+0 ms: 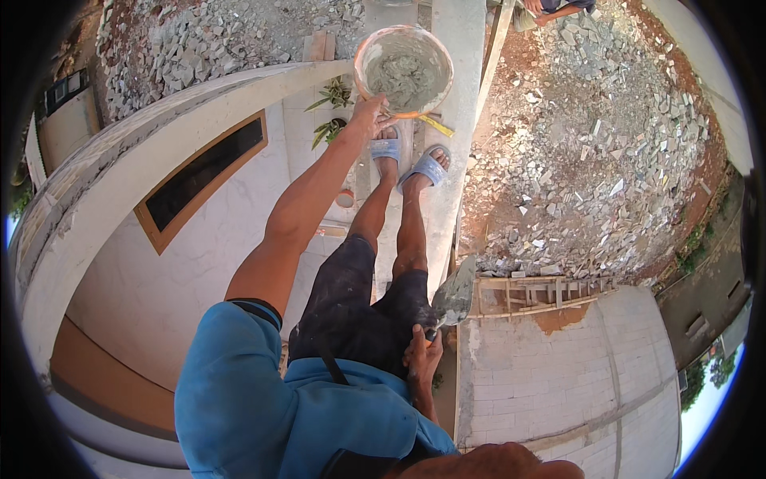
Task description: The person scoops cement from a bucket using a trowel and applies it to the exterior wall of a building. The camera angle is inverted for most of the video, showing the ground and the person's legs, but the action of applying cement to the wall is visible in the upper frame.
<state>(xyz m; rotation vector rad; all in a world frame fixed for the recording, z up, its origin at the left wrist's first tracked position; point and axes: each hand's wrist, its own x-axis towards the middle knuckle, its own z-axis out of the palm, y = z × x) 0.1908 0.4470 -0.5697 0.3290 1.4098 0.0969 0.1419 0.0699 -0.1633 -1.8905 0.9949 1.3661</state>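
Note:
My left hand (372,118) reaches forward with its fingers closed on the near rim of a round bucket (433,54). Wet grey mortar (403,80) lies inside it, and grey smears coat its inner wall. Down by my right thigh, my right hand (423,356) grips the handle of a trowel (455,295). Its pointed blade is grey with mortar and tilts up and outward. Just beyond my sandals (427,166), a yellow strip (436,125) sticks out from beside the bucket.
I stand on a narrow concrete ledge (451,199). Broken rubble (590,152) covers the ground on the right, with a wooden ladder (550,295) near a paved surface (558,367). A curved wall edge (159,104) and potted plants (331,128) are left. Another person (554,9) is at the far right.

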